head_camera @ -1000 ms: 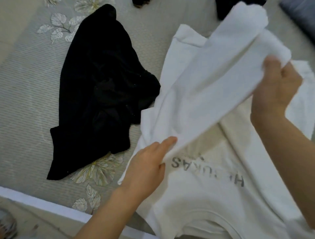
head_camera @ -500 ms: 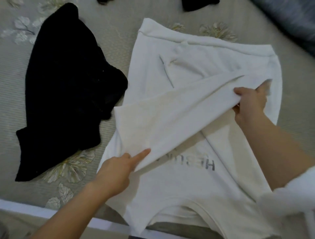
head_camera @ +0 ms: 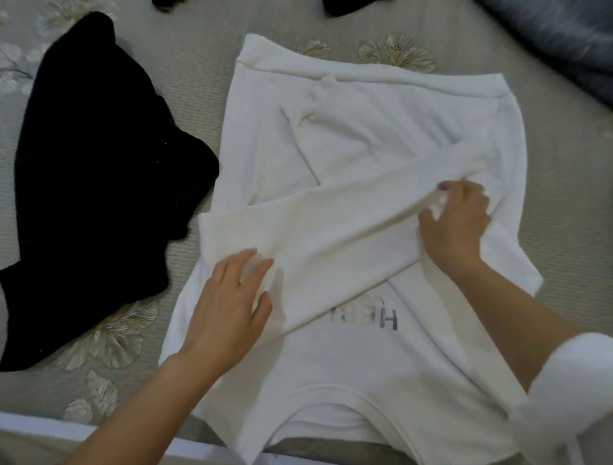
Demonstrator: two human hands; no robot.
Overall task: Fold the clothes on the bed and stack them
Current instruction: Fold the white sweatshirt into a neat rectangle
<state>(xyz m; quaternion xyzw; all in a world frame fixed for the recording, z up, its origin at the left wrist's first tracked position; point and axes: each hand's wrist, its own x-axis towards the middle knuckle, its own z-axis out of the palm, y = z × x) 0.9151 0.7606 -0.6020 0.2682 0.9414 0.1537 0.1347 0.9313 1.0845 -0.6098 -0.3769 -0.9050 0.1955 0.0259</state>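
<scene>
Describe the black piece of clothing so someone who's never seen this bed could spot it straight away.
Look at the grey bed cover printed with pale leaves. A white sweatshirt lies spread flat across it; directly left of that is the black garment. It is the one big dark crumpled heap, with no lettering.

The folded sleeve [head_camera: 331,239] lies over the left part of the grey lettering [head_camera: 384,320] on the white sweatshirt [head_camera: 381,109], so the word cannot be read. The right hand [head_camera: 457,222] pinches and hides the sleeve's right end. The black garment [head_camera: 99,166] runs off the left edge. At the far edge, a left dark scrap [head_camera: 166,4], a right dark scrap [head_camera: 345,6] and a blurred blue-grey fabric [head_camera: 557,39] are cut off.
</scene>
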